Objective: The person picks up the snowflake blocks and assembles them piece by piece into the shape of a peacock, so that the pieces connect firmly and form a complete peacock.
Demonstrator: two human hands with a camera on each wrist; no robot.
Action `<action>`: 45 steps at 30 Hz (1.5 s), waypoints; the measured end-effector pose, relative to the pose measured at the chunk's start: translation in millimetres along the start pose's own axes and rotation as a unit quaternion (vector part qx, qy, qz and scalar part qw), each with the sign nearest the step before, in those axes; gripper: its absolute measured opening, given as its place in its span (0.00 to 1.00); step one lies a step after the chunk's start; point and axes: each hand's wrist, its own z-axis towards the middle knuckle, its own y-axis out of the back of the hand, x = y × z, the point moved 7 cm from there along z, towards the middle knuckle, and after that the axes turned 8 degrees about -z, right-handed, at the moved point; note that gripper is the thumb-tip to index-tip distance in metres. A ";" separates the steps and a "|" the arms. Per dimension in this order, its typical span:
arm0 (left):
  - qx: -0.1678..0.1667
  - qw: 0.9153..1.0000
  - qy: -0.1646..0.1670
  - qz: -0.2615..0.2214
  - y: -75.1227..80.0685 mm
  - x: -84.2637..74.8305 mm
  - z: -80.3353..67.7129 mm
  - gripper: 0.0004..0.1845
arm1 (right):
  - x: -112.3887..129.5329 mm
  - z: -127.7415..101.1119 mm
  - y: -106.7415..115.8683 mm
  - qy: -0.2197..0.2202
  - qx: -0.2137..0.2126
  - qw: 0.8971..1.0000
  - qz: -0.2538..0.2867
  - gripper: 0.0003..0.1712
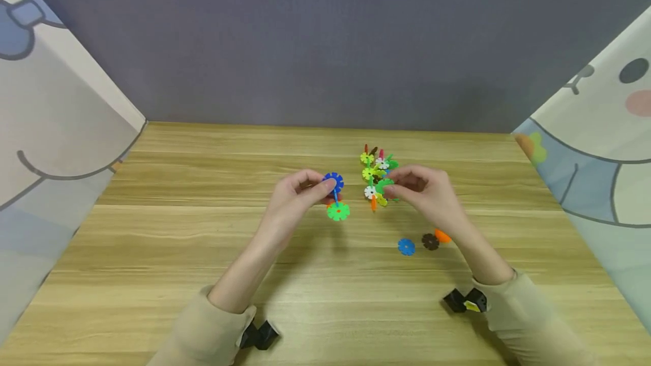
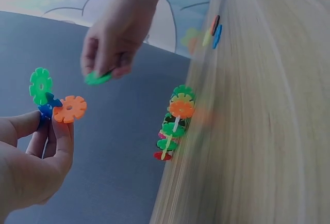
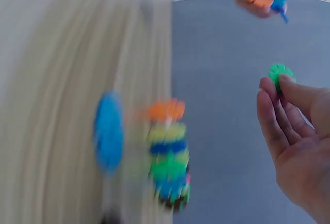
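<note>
My left hand (image 1: 297, 196) pinches a blue notched disc (image 1: 334, 183) between thumb and fingers. Joined to it are another blue disc seen edge-on, a green disc (image 1: 338, 211) and an orange disc (image 2: 70, 109). A single green notched disc (image 3: 280, 75) is pinched between the thumb and fingers of my right hand (image 1: 427, 194), held apart from the left hand's piece. Behind the right hand, a cluster of interlocked discs (image 1: 369, 174) in many colours stands on the table.
On the wooden table (image 1: 178, 242), a blue disc (image 1: 406, 247), a dark brown disc (image 1: 430, 242) and an orange disc (image 1: 443, 235) lie loose, near the right forearm. A grey panel (image 1: 325, 44) rises at the back, with cartoon-printed panels (image 1: 66, 100) at the sides.
</note>
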 end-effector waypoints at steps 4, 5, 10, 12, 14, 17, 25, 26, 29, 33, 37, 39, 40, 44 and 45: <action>0.004 1.000 0.009 0.011 -1.2 1.7 -0.1 0.08 | 17.2 8.3 -12.4 0.019 -0.029 0.998 0.046 0.09; 0.003 1.000 0.011 0.013 -1.2 2.1 0.0 0.09 | 20.7 9.4 -15.3 0.025 -0.033 0.998 0.053 0.09; 0.005 1.000 0.018 0.025 -2.0 3.2 0.3 0.09 | 34.3 9.6 -25.4 0.055 -0.046 0.996 0.062 0.07; 0.008 0.999 0.019 0.028 -2.4 3.5 -0.1 0.09 | 36.7 8.9 -29.0 0.060 -0.047 0.995 0.065 0.06; 0.011 0.999 0.021 0.028 -2.8 4.6 -0.1 0.09 | 38.4 8.1 -32.6 0.062 -0.046 0.995 0.069 0.06; 0.012 0.999 0.020 0.030 -2.3 6.0 -1.2 0.10 | 41.7 7.9 -38.0 0.075 -0.042 0.993 0.075 0.06; 0.003 0.999 0.012 0.033 0.2 6.5 -3.9 0.09 | 47.1 8.5 -47.0 0.150 -0.061 0.981 0.103 0.09; 0.001 0.999 0.011 0.034 0.5 6.3 -4.3 0.09 | 47.4 8.4 -48.1 0.156 -0.063 0.980 0.105 0.10; -0.006 0.999 0.008 0.038 1.0 5.7 -5.1 0.08 | 47.4 8.5 -50.5 0.166 -0.069 0.978 0.103 0.10; -0.008 0.999 0.009 0.040 0.8 6.1 -5.5 0.09 | 46.5 9.4 -50.5 0.159 -0.073 0.979 0.101 0.09; -0.011 0.999 0.015 0.036 2.9 6.2 -4.1 0.08 | 45.0 11.6 -50.7 0.138 -0.058 0.985 0.085 0.11; -0.013 0.999 0.012 0.044 6.0 4.0 -2.1 0.08 | 42.8 13.1 -50.1 0.122 -0.044 0.988 0.085 0.14; -0.015 0.998 0.010 0.056 8.5 2.3 -1.2 0.08 | 41.5 13.6 -49.4 0.113 -0.037 0.989 0.086 0.15; -0.011 0.993 -0.001 0.121 24.0 -5.5 3.1 0.09 | 37.6 16.7 -44.5 0.085 -0.019 0.992 0.089 0.16; -0.012 0.989 -0.001 0.145 29.6 -7.0 4.2 0.09 | 36.9 17.6 -43.0 0.081 -0.018 0.993 0.086 0.15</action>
